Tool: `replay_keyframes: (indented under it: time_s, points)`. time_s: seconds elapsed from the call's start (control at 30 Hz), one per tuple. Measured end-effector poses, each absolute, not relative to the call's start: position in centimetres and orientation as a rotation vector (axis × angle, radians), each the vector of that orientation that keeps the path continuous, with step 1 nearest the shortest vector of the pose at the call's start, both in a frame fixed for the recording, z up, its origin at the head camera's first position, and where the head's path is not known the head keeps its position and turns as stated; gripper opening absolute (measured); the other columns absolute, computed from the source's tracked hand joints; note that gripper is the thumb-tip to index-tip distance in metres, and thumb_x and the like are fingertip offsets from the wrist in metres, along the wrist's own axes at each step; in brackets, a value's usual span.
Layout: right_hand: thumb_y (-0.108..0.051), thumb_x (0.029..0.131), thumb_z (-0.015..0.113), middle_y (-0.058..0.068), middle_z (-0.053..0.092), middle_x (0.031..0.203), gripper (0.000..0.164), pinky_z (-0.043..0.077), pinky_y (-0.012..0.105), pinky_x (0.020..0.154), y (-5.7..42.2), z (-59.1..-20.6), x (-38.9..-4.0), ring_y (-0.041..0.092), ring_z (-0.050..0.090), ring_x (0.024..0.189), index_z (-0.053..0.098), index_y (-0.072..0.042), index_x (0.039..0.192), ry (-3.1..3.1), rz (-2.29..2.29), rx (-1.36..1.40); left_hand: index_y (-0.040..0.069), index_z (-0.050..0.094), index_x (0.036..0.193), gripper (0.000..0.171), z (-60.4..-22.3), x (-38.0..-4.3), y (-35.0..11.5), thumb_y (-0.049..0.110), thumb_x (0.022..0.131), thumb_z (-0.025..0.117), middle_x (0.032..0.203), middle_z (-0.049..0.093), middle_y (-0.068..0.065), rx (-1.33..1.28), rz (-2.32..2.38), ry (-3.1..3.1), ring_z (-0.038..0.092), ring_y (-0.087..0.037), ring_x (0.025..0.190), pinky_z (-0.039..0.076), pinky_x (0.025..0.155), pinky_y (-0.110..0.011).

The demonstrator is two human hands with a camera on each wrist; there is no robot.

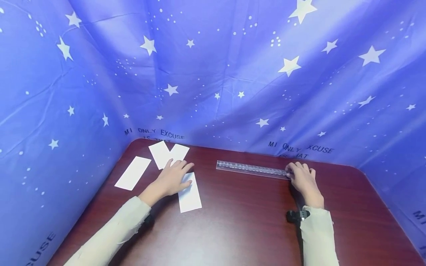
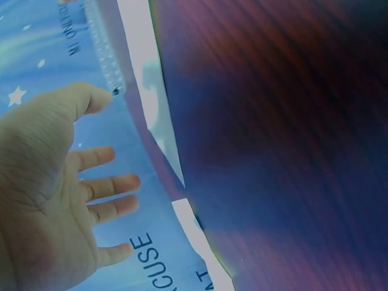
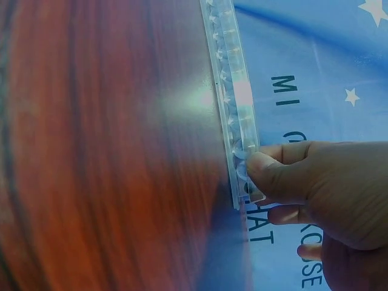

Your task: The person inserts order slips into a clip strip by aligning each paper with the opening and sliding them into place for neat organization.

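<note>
A: What is lying furthest left on the dark red table [image 1: 239, 225]?

B: A slanting white card [image 1: 132, 173] is lying flat by itself.

A: And next along?

B: A left back card [image 1: 159, 153] and a right back card [image 1: 180, 152] are forming a V near the far edge. Fingers are hiding their lower ends, so I can't tell whether they are overlapping.

A: Whose fingers?

B: The left hand's [image 1: 171, 179]. It is hanging over the cards with its fingers standing apart, gripping nothing. I can't tell whether any fingertip is touching a card.

A: Is anything lying just right of it?

B: Yes, a near card [image 1: 190, 196] is pointing toward the person, and the thumb is covering part of its upper half.

A: Where is the clear strip [image 1: 249, 169] resting?

B: It is lying lengthwise near the table's far edge, right of the cards and well apart from them. A row of rounded shapes is showing through it.

A: What is the right hand [image 1: 304, 181] doing?

B: It is pinching the strip's right end, thumb pressing on the near face. A black device [image 1: 293, 216] is circling that wrist.
</note>
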State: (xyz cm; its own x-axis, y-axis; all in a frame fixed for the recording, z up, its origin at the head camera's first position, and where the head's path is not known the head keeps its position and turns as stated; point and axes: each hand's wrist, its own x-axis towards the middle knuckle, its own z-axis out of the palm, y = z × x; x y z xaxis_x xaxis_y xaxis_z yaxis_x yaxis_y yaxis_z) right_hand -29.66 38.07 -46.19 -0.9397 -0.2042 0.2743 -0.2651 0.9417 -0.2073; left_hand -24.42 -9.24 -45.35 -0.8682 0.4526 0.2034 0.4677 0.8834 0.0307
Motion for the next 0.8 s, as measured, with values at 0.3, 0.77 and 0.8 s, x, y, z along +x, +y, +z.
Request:
replay_keyframes:
  time_s: [0.3,0.77,0.8]
  points:
    - [-0.005,0.085,0.063,0.015,0.056,0.095,0.011,0.029,0.063,0.079,38.1,-46.2,-29.7,0.039,0.042,0.093,0.058,-0.008,0.094,-2.840,0.368,0.350,0.021,0.050,0.132,0.042,-45.8,-24.3,-9.4,0.031,0.092,0.054,0.123,0.055,-0.001,-0.978,0.093,-2.804,0.047,-0.023,0.120,0.032,0.109,-0.057]
    - [-0.005,0.085,0.062,0.015,0.057,0.095,0.011,0.031,0.061,0.076,38.0,-46.1,-29.7,0.039,0.043,0.092,0.058,-0.008,0.094,-2.833,0.377,0.359,0.029,0.053,0.119,0.048,-46.3,-24.4,-8.5,0.011,0.078,0.067,0.117,0.056,0.008,-1.338,0.327,-2.559,0.052,-0.018,0.115,0.045,0.100,-0.048]
    - [-0.005,0.085,0.062,0.015,0.056,0.095,0.011,0.030,0.061,0.076,38.0,-46.1,-29.7,0.039,0.043,0.092,0.058,-0.008,0.094,-2.835,0.376,0.358,0.028,0.053,0.118,0.047,-46.4,-24.4,-8.5,0.011,0.077,0.067,0.116,0.057,0.008,-1.348,0.332,-2.547,0.052,-0.018,0.113,0.046,0.099,-0.048]
